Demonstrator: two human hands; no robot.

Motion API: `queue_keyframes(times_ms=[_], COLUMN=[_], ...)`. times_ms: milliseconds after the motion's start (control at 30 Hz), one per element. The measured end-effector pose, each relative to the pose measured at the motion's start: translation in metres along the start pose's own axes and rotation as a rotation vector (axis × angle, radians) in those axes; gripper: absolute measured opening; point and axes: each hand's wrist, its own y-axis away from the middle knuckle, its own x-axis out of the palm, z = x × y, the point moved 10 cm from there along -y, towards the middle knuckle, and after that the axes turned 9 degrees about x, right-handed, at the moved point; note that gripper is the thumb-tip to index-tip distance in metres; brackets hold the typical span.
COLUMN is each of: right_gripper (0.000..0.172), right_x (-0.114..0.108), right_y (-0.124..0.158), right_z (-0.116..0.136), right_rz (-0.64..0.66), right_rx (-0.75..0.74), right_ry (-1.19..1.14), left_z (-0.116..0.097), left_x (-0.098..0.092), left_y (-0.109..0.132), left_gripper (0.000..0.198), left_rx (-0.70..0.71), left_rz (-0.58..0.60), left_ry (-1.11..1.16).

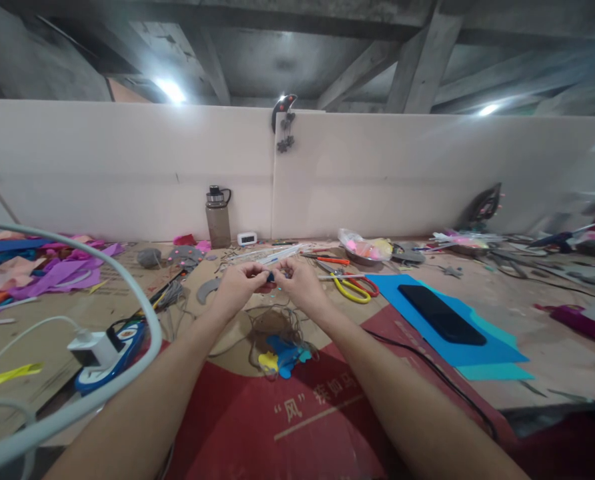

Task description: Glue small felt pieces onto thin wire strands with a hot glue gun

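Close together over the middle of the table, my left hand [242,285] and my right hand [298,283] are both closed in a pinch. Between their fingertips shows a small dark blue piece [271,277], too small to make out its kind. Below them lies a tangle of thin grey-brown cord [265,327] with blue cut-out shapes [286,353] and a yellow cut-out shape [268,362]. A grey crescent piece [208,289] rests left of my left hand. Yellow-handled scissors [350,290] and a red-handled tool [333,260] lie right of my right hand.
A black phone [442,313] lies on blue sheets [497,353] at right. A grey bottle [218,220] stands by the white partition [127,167]. At left are a power strip [110,363], a pale curved tube [147,313] and purple fabric scraps [72,273]. A red printed board [257,427] is in front.
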Motion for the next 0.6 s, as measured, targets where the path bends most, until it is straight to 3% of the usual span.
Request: queue_keyframes(times_ms=[200, 600], right_gripper=[0.017, 0.012], right_x=[0.001, 0.004], right_y=[-0.001, 0.005], right_z=[-0.006, 0.005], right_rz=[0.025, 0.007], right_rx=[0.014, -0.039], right_ry=[-0.010, 0.077], left_z=[-0.002, 0.002], left_x=[0.005, 0.000], left_y=[0.002, 0.002], left_gripper=[0.019, 0.017], left_rx=[0.001, -0.021], left_rz=[0.067, 0.023], left_ry=[-0.002, -0.093])
